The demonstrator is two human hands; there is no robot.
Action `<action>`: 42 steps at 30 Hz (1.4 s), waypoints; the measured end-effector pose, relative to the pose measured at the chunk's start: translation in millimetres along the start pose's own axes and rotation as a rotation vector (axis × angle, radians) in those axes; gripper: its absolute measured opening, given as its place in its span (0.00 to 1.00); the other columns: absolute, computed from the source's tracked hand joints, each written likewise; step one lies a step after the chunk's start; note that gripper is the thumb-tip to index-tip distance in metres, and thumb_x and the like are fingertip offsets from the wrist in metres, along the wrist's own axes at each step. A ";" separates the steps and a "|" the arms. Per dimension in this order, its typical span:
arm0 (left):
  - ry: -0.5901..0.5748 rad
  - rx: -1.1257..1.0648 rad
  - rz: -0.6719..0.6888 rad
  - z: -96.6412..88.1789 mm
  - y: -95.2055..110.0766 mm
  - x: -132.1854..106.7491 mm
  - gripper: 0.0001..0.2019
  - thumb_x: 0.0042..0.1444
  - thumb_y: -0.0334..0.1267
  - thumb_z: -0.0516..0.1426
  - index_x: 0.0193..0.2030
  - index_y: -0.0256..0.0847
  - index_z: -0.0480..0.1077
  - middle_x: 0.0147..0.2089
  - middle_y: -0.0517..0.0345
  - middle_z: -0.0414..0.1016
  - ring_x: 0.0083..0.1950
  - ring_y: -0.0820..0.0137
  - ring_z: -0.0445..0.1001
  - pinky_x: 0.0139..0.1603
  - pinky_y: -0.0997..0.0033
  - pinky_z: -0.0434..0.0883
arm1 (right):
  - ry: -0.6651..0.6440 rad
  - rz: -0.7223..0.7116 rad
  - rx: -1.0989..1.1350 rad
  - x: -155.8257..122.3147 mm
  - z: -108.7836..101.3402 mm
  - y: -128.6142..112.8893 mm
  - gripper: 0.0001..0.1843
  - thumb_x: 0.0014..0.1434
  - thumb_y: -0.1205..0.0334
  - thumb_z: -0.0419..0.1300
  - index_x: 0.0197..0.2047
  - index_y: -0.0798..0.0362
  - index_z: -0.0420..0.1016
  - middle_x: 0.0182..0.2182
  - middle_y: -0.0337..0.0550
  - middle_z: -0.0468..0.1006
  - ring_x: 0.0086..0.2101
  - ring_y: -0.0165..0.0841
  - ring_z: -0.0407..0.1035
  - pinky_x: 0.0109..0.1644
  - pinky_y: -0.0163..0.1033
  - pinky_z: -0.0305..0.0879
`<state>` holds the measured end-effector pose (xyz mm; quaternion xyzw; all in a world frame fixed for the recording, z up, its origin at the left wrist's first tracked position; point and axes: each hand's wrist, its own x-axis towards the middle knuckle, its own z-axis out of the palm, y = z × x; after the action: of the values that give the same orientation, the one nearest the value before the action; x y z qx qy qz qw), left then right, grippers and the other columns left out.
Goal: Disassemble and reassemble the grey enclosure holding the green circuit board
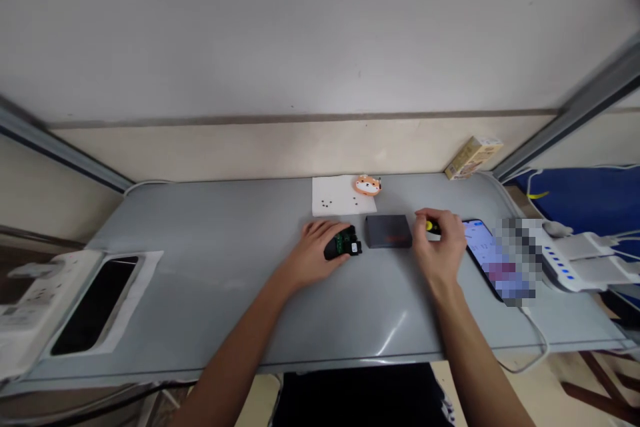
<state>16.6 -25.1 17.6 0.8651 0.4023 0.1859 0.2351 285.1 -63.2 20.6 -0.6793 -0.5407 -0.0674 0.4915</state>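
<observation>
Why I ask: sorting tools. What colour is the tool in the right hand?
The tool is yellow and black; head view.

Bench surroundings on the grey table (210,280).
Along the back edge we log a white paper sheet (333,192) carrying small dark specks (326,203), an orange animal-faced trinket (369,185) on its right corner, and a tan carton (473,156) against the wall. A dark grey flat box (389,231) lies mid-table. Far left: black phone (95,303) beside a white power strip (30,307). Far right: lit phone (479,238) near a white charging hub (575,260).
</observation>
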 end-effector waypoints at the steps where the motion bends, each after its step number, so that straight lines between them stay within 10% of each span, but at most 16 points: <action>1: 0.001 0.000 0.001 0.0 0.1 0.1 0.26 0.63 0.42 0.62 0.66 0.52 0.64 0.64 0.56 0.73 0.66 0.58 0.67 0.69 0.50 0.59 | -0.061 -0.052 0.003 -0.9 0.4 -2.8 0.09 0.64 0.59 0.58 0.39 0.50 0.80 0.35 0.44 0.80 0.38 0.38 0.70 0.50 0.47 0.62; 9: 0.009 -0.005 0.000 1.6 -1.4 0.3 0.27 0.62 0.43 0.63 0.67 0.52 0.65 0.63 0.54 0.73 0.66 0.56 0.67 0.70 0.48 0.60 | -0.437 -0.140 -0.154 -9.1 12.2 1.4 0.16 0.66 0.54 0.58 0.53 0.46 0.80 0.52 0.48 0.78 0.47 0.44 0.69 0.54 0.51 0.62; 42: 0.017 -0.009 0.018 2.8 -3.3 -1.2 0.26 0.63 0.43 0.63 0.67 0.52 0.64 0.64 0.56 0.73 0.67 0.58 0.67 0.71 0.50 0.59 | -0.467 -0.129 -0.129 -9.9 12.5 -2.5 0.15 0.68 0.53 0.57 0.52 0.45 0.81 0.51 0.45 0.81 0.47 0.43 0.68 0.53 0.49 0.62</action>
<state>15.3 -24.8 13.3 0.8659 0.3958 0.1972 0.2336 273.6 -60.7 9.5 -0.6703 -0.6766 0.0259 0.3036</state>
